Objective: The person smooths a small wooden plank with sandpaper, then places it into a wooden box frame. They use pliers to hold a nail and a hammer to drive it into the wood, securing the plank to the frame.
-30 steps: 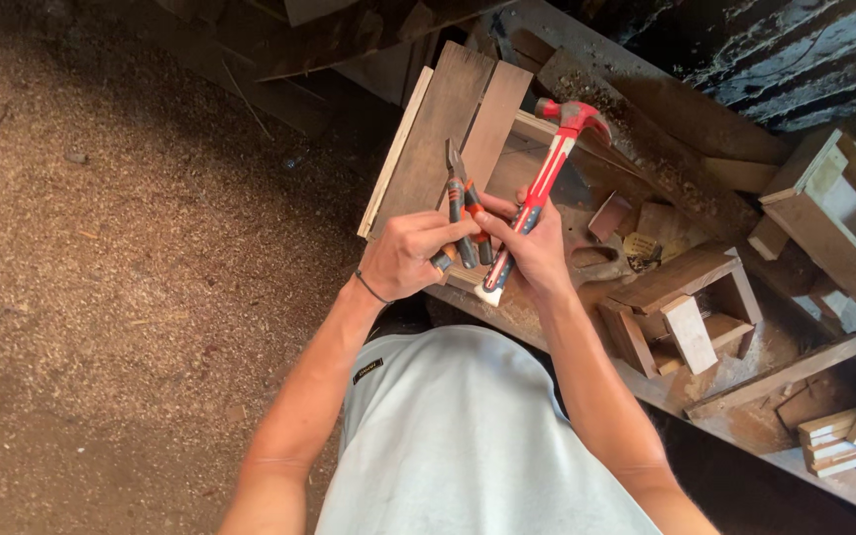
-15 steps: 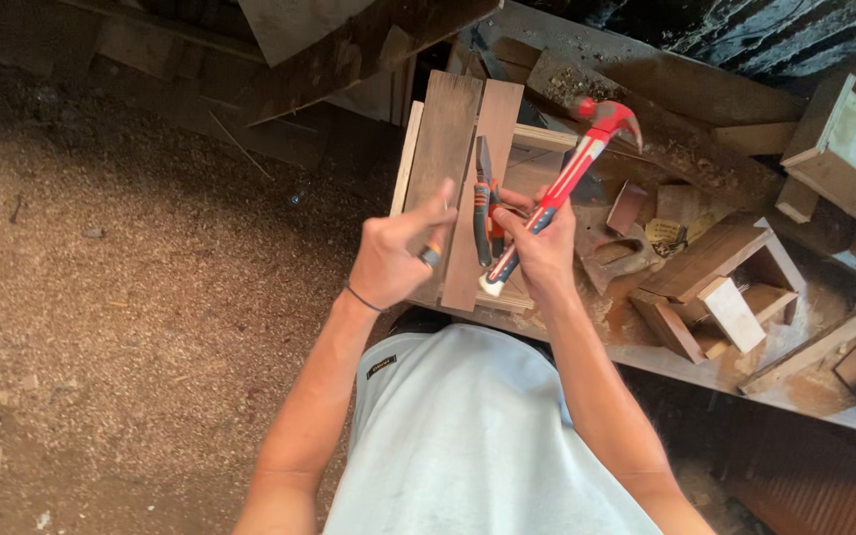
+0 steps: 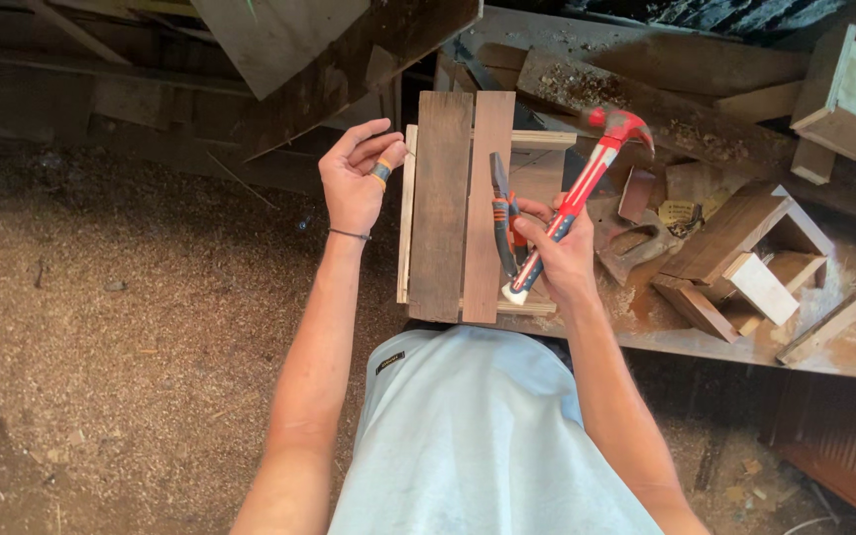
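**Hammer raised over the slat frame, pliers tucked in the same hand**

The right hand (image 3: 559, 256), just right of centre, was closed around the red handle of a claw hammer (image 3: 587, 193), its head tilted toward the upper right; a pair of orange-handled pliers (image 3: 503, 213) lay against the same fingers, whether gripped or only resting could not be told; the left hand (image 3: 357, 178), upper centre-left, hovered just beside the left edge of the wooden slat frame (image 3: 458, 203), fingers curled and pinched, though anything held between them was too small to make out; the frame sat at centre on a cluttered bench (image 3: 824, 347), two dark slats laid side by side across pale rails; small wooden boxes (image 3: 745, 258) and offcuts crowded the right side; sawdust covered the floor (image 3: 131, 327) at left.

Judged from this, the step was nailing slats to the rails; the next move would call for steadying a nail upright on a slat before a controlled strike.
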